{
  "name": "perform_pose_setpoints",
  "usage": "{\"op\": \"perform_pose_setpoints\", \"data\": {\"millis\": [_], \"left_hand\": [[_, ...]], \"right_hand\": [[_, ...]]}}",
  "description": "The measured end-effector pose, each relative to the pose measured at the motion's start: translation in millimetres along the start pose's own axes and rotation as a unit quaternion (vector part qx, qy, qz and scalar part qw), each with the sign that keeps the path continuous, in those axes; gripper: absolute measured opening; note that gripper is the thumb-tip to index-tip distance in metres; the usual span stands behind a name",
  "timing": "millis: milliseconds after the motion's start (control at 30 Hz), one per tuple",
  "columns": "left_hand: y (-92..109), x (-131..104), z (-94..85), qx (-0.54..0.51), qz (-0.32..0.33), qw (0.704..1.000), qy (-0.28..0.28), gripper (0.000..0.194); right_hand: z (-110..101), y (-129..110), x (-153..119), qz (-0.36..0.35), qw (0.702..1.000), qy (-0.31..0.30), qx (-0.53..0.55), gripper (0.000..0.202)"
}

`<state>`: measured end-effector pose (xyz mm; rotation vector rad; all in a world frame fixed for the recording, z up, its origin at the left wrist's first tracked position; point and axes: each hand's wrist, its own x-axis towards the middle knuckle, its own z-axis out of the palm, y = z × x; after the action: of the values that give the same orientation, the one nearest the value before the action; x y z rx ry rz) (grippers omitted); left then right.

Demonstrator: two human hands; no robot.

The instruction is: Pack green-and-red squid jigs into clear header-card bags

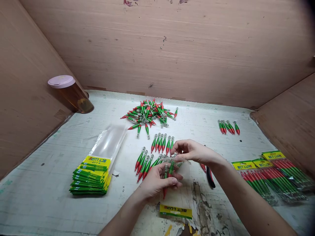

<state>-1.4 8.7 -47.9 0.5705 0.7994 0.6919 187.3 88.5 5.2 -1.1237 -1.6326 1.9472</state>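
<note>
Head cam view: one clear bag [183, 190] is in the person's hands, printed header toward them, mouth pointing away, with two red-and-green lures [165, 180] that I can count at it. Just beyond is a neat row of six lures [160, 144], plus a slanted batch [142, 168], at least four, the rest blocked by the left hand. Big pile [147, 114] at the back is too tangled to count. Off right: four or five overlapping lures [223, 127] and three filled packs [280, 183]. Left side has one stack of flat bags [91, 177] (no clue how many) and one lidded cup [70, 95].

Pose-wise, left hand [157, 182] comes in low, thumb pressed over the bag, pinching it and a lure against the fingers. Right hand [188, 150] arches over the mouth, fingers curled by a lure's hooks; can't tell if they're pinching lure or plastic.
</note>
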Motion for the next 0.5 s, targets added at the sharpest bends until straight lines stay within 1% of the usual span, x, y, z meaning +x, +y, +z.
{"op": "perform_pose_setpoints", "data": {"millis": [133,333,500], "left_hand": [[-1.9,-0.6,0.2,-0.011,-0.024,1.000,-0.002,0.040],[-0.2,-4.6,0.0,0.001,-0.055,0.997,-0.057,0.044],[1.3,-7.4,-0.2,-0.010,-0.069,0.994,-0.080,0.043]], "right_hand": [[-3.8,-7.8,-5.0,0.002,1.000,-0.024,0.002,0.028],[-3.6,-6.4,-4.1,0.010,0.998,-0.057,0.006,0.027],[-5.0,-6.6,-2.6,0.005,0.998,-0.064,0.013,0.025]]}}
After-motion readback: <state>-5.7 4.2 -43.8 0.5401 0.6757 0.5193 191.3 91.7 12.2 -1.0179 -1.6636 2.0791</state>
